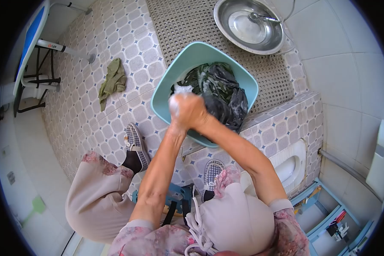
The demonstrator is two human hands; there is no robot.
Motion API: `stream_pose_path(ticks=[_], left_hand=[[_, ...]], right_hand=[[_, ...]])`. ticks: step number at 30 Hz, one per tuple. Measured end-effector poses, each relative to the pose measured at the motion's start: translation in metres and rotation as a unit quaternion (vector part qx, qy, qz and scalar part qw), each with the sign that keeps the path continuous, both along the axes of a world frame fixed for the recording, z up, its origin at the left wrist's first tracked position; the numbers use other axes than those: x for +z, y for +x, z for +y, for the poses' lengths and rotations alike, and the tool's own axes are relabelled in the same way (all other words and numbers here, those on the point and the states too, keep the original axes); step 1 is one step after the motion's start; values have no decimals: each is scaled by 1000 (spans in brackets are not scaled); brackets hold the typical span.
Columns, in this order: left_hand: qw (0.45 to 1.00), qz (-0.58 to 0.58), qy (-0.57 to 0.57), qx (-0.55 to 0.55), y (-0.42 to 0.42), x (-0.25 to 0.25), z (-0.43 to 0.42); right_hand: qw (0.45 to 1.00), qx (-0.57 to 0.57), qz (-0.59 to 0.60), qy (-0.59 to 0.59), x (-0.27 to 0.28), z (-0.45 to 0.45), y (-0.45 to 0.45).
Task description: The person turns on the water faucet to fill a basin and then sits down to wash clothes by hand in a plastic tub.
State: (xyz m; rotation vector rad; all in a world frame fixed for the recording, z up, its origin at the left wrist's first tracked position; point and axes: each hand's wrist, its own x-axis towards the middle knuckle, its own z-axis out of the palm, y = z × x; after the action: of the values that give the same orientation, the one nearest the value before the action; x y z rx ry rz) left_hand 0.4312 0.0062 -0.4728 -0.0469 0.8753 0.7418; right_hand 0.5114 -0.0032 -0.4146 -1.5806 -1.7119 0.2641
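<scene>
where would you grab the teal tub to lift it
Likely best by the rim at the left and right rounded corners of the teal tub, coming down from either side: its mouth faces up and those corners show bare, while dark fabric covers the middle and reaches the near-right edge.

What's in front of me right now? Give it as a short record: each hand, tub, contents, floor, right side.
Left hand: drawn in close to the right over the tub; grip blurred
Right hand: curled, against the left hand
Tub: teal, rounded corners
Contents: bunched dark cloth, white suds
Floor: crumpled green cloth left of the tub
Beyond tub: metal basin holding a shower head
Right side: white squat toilet, blue shelf
</scene>
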Motion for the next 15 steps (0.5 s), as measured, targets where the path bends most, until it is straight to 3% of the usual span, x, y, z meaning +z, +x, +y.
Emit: stream_pose_path(ticks=[1, 2, 4, 5, 6, 7, 10, 12, 13, 15], left_hand=[[998, 61, -8, -7, 2, 11, 0], [983, 148, 49, -99, 4, 32, 6], [981, 106, 114, -116, 0, 36, 15], [977, 88, 146, -126, -4, 37, 19], [958, 148, 225, -96, -6, 42, 27], [907, 283, 292, -111, -12, 41, 40], [834, 354, 393, -157, -4, 76, 76], [766, 377, 479, -202, 8, 87, 88], [771, 330, 503, -209, 13, 90, 88], [816, 231, 460, -262, 11, 91, 91]], right_hand=[[998, -56, -6, -43, -11, 10, 10], [993, -90, -16, -72, -12, 20, 23], [960, -176, 11, -217, -10, 34, 55], [957, -165, 29, -236, 8, 31, 66], [950, -128, 105, -264, 1, 29, 78], [936, -88, 180, -290, -6, 28, 88], [931, 81, 184, -304, 43, 8, 93], [924, 106, 153, -334, 55, 5, 94], [921, 118, 136, -345, 61, 5, 96], [917, 88, 224, -319, 70, -3, 101]])
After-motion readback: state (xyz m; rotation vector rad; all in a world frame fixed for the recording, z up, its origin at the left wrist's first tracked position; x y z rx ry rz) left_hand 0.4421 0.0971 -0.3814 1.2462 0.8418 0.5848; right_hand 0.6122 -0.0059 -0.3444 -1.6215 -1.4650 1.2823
